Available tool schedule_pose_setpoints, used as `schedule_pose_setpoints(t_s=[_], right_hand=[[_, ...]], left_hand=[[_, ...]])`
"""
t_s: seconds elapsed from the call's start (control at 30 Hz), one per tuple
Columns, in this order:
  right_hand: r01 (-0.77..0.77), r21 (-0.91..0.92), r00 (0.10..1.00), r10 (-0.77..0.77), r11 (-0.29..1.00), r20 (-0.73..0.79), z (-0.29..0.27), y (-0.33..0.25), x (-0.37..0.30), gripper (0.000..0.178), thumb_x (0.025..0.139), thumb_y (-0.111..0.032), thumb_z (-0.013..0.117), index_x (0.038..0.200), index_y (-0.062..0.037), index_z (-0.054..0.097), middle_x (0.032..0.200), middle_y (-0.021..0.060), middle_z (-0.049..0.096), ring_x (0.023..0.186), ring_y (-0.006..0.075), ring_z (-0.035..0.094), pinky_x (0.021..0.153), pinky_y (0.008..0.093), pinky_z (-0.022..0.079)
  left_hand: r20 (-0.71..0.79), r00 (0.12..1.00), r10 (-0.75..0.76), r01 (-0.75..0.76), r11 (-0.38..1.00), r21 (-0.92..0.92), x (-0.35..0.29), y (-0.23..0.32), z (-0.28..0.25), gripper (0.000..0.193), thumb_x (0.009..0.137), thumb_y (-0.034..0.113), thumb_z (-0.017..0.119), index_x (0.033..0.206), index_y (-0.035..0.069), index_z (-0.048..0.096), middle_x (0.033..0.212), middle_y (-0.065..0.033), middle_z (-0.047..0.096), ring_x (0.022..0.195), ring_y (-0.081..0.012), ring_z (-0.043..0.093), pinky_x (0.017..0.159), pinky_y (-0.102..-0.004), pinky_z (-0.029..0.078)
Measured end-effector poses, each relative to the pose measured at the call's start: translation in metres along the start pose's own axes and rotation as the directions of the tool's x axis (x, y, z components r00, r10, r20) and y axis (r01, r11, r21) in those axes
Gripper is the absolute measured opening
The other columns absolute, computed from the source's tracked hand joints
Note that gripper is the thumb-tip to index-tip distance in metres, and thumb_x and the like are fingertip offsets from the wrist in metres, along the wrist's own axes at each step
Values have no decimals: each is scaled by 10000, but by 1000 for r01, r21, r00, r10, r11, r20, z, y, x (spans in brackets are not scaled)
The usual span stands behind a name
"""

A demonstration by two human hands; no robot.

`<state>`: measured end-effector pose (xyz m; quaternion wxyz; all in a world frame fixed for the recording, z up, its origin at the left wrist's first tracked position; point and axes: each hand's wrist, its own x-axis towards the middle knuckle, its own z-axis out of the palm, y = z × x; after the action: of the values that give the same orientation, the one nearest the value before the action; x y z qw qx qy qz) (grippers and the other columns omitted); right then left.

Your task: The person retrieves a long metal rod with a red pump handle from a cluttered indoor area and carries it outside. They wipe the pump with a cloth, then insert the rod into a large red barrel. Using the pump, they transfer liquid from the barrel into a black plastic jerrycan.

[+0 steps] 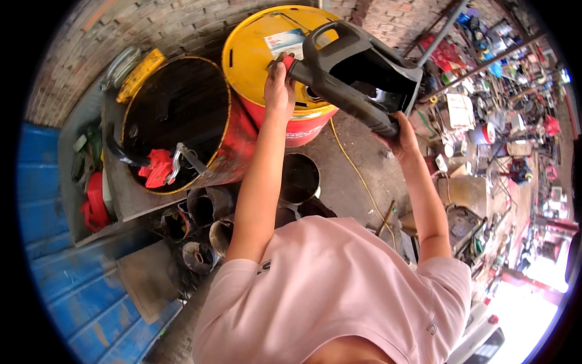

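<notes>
A dark grey plastic oil can (321,85) with a loop handle and a wide opening in its side is held tilted over a red drum with a yellow lid (248,42). My left hand (280,91) is closed at the can's narrow end, around its red cap (288,62). Wrapped round the can's other end, near its ribbed base, is my right hand (402,138). A white-and-blue card (285,42) lies on the lid behind the can. Part of a dark round hole (312,94) in the lid shows beneath the can.
Left stands an open, oil-blackened drum (227,145) with a red pump-like fitting (159,168) at its rim. Dark open cans (199,257) and a round bucket (299,178) sit below. A yellow hose (351,164) crosses the floor. Cluttered goods (461,112) fill the right.
</notes>
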<state>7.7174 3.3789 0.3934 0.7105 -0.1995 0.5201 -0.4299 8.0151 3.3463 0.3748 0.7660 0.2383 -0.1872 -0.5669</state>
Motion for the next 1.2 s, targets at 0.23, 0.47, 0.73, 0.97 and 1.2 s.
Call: schedule_pose_setpoints(t_s=[0.23,0.47,0.73,0.97,1.2], right_hand=[[47,163,991,-25,985,-135,-39,39,-29,315,812,-231,531,1018,3,488,965,147,592,825,258,625,722,410,561],[111,267,968,-43,957,-249,-67,78,-30,275,807,-191,545,1002,-7,487,1004,138,537,910,279,580,741,458,535],[150,366,958,-43,919,-284,-73,107,-26,259,797,-181,541,980,-10,472,1051,164,532,965,329,557,829,507,496],[197,388,938,-58,900,-342,-66,131,-27,237,796,-169,544,915,19,461,953,152,527,841,316,592,702,449,553],[199,431,930,-31,880,-366,-63,134,-33,236,793,-168,544,915,18,464,965,152,523,864,318,585,711,464,551]], left_hand=[[10,987,-158,158,987,-15,-2,-53,-3,361,855,198,623,1156,14,543,1079,-42,597,976,-139,552,889,-274,421],[-137,974,-181,198,972,125,-4,-89,-7,263,840,162,639,1057,26,584,1014,-30,613,909,-129,567,838,-292,428],[-253,950,-186,258,921,291,11,-108,2,264,805,177,684,978,-3,601,908,-46,621,754,-150,574,690,-297,466],[-420,889,-183,359,848,390,17,-118,1,348,764,196,726,1018,1,590,950,-65,612,800,-168,574,714,-310,469],[-255,797,-548,557,829,-41,9,-111,-12,408,831,271,628,1128,21,502,1030,-87,600,894,-212,570,826,-325,448]])
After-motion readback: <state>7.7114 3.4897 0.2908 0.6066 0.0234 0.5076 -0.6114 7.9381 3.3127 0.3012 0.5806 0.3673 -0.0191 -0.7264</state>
